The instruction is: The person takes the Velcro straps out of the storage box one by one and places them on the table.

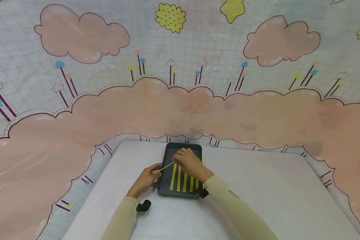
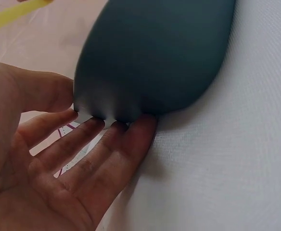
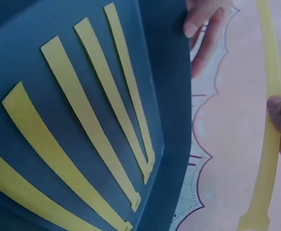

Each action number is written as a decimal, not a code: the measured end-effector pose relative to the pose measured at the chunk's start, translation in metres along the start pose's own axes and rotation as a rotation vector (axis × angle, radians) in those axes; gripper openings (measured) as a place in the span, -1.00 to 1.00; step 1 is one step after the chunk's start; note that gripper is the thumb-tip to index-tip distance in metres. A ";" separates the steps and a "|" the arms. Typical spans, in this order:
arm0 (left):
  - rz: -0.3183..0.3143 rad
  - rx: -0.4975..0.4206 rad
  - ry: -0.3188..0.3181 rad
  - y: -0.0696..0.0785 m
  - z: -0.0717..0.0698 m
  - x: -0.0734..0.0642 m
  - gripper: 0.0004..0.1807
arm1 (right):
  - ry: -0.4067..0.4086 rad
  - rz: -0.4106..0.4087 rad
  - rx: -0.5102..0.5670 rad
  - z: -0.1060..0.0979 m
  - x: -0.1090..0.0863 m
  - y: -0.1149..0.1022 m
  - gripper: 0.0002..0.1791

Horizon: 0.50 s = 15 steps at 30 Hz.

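Note:
A dark grey tray lies on the white table, with several flat yellow hook-and-loop cable ties side by side in it. At the tray's left edge is my left hand; the left wrist view shows its thumb at the rim and its fingertips against the outer wall. Above the tray, my right hand pinches another yellow cable tie between thumb and finger. This tie slants down toward my left hand in the head view, and its wider end shows low in the right wrist view.
White table surface extends on both sides of the tray. Behind it hangs a printed cloth with clouds and stars. Black wrist cameras sit at my left sleeve and right sleeve.

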State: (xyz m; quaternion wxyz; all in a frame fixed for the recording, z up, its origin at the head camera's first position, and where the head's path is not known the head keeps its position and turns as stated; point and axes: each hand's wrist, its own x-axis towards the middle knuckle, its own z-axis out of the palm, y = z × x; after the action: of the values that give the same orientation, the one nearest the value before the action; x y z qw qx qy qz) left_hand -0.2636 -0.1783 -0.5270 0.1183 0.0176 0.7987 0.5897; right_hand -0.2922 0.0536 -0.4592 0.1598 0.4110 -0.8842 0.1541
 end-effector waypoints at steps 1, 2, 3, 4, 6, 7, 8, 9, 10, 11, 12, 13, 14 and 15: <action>-0.004 0.008 0.002 0.000 0.000 0.000 -0.43 | 0.013 0.000 -0.002 -0.001 -0.001 0.000 -0.91; 0.000 0.017 0.002 0.001 0.000 0.001 -0.43 | 0.031 -0.005 -0.004 -0.002 -0.002 0.000 -0.92; -0.003 0.022 0.004 0.001 0.000 0.001 -0.43 | 0.051 -0.009 -0.007 -0.004 -0.002 0.001 -0.93; -0.001 0.028 0.006 0.002 0.000 0.002 -0.43 | 0.069 -0.010 -0.006 -0.005 -0.003 0.002 -0.93; -0.004 0.035 0.007 0.003 0.001 0.004 -0.43 | 0.101 -0.007 0.006 -0.009 -0.005 0.003 -0.93; -0.004 0.039 0.009 0.004 0.002 0.005 -0.44 | 0.112 -0.002 0.014 -0.011 -0.005 0.004 -0.93; -0.002 0.034 0.007 0.004 0.002 0.006 -0.45 | 0.127 -0.001 0.022 -0.013 -0.006 0.004 -0.95; -0.002 0.034 0.006 0.004 0.002 0.006 -0.46 | 0.138 0.003 0.029 -0.014 -0.008 0.005 -0.97; 0.000 0.032 0.003 0.004 0.002 0.007 -0.46 | 0.148 0.005 0.039 -0.015 -0.009 0.005 -0.98; -0.003 0.031 -0.002 0.003 0.002 0.007 -0.45 | 0.158 0.007 0.048 -0.016 -0.011 0.006 -0.98; -0.004 0.029 -0.004 0.001 0.002 0.007 -0.45 | 0.165 0.012 0.050 -0.016 -0.012 0.006 -0.98; -0.007 0.030 -0.003 0.000 0.001 0.007 -0.45 | 0.177 0.013 0.052 -0.016 -0.014 0.006 -0.97; -0.008 0.029 -0.006 -0.001 0.001 0.007 -0.44 | 0.187 0.014 0.050 -0.015 -0.016 0.006 -0.95; -0.012 0.033 -0.008 -0.002 0.000 0.006 -0.43 | 0.194 0.024 0.050 -0.015 -0.018 0.007 -0.92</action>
State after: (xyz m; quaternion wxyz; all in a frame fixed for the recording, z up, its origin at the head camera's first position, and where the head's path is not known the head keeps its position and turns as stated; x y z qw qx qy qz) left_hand -0.2696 -0.1777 -0.5300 0.1248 0.0172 0.8080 0.5756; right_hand -0.2842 0.0761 -0.4541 0.2325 0.3873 -0.8653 0.2171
